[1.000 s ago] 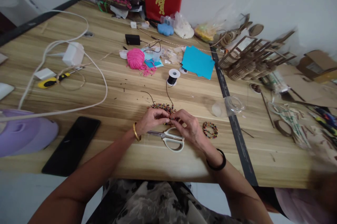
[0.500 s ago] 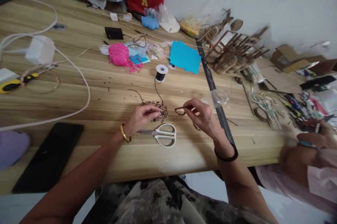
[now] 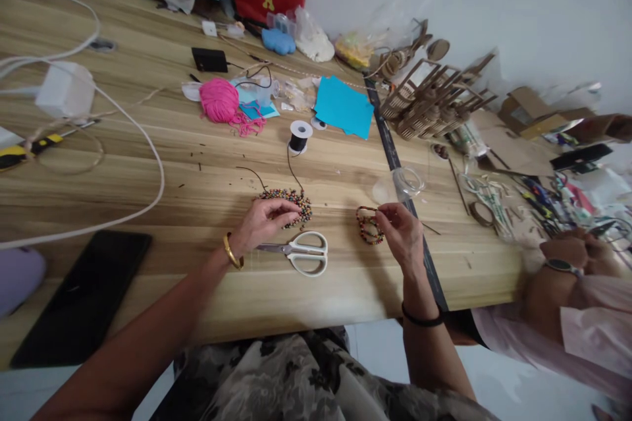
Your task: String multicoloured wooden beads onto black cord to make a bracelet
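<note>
My right hand (image 3: 402, 230) pinches the edge of a small beaded bracelet (image 3: 366, 209), a loop of dark and reddish beads. Just below it lie more strung beads (image 3: 370, 234), partly overlapped by the loop. My left hand (image 3: 264, 222) is at a pile of loose multicoloured beads (image 3: 303, 209), thumb and fingertips drawn together; whatever is between them is too small to make out. A black cord (image 3: 295, 174) runs to the pile from a white spool of black cord (image 3: 299, 138). White-handled scissors (image 3: 307, 253) lie in front of the beads.
Pink yarn (image 3: 220, 101), blue sheets (image 3: 344, 107) and a clear plastic cup (image 3: 399, 185) are farther back. A black phone (image 3: 81, 299) and a white cable (image 3: 160, 174) lie at left. Woven bamboo pieces (image 3: 429, 108) stand at back right. Another person's arm (image 3: 557, 269) is at far right.
My right hand has moved right and slightly down, bringing the bracelet over the other strung beads. The left hand stays at the bead pile. The view has shifted slightly.
</note>
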The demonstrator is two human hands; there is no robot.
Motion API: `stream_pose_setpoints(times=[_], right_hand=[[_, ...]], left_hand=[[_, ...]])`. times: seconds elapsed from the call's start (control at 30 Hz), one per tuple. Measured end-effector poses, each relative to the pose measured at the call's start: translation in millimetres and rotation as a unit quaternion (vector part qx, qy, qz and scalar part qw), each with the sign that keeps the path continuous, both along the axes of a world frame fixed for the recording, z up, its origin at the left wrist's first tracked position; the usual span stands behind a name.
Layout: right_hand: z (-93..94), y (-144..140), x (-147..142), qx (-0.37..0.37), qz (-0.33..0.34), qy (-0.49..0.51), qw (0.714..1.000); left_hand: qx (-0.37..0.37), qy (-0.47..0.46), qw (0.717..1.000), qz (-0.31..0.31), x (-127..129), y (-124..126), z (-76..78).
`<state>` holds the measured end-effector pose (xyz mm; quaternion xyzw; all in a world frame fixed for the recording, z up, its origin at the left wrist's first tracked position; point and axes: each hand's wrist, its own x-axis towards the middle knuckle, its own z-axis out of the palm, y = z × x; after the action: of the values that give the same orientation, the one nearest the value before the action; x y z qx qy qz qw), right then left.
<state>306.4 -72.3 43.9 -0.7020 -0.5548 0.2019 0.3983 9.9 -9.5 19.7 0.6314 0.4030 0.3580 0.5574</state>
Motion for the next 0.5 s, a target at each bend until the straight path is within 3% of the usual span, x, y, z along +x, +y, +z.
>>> stream_pose_setpoints(times=[0.13, 0.3, 0.5], right_hand=[[-9.6, -14.7, 8.5, -0.024, -0.026, -0.036, 0.999], [-15.5, -25.6, 11.4, -0.043, -0.008, -0.129, 0.991], [-11.6, -29.7, 11.5, -0.108, -0.012, -0.289, 0.951]], left_hand=[[0.013, 0.003, 1.000, -0.005, 0.4, 0.3, -2.6], [0.018, 0.015, 1.000, -0.020, -0.1, 0.5, -2.8], [0.016, 0.024, 0.999, -0.019, 0.0, 1.2, -3.7]])
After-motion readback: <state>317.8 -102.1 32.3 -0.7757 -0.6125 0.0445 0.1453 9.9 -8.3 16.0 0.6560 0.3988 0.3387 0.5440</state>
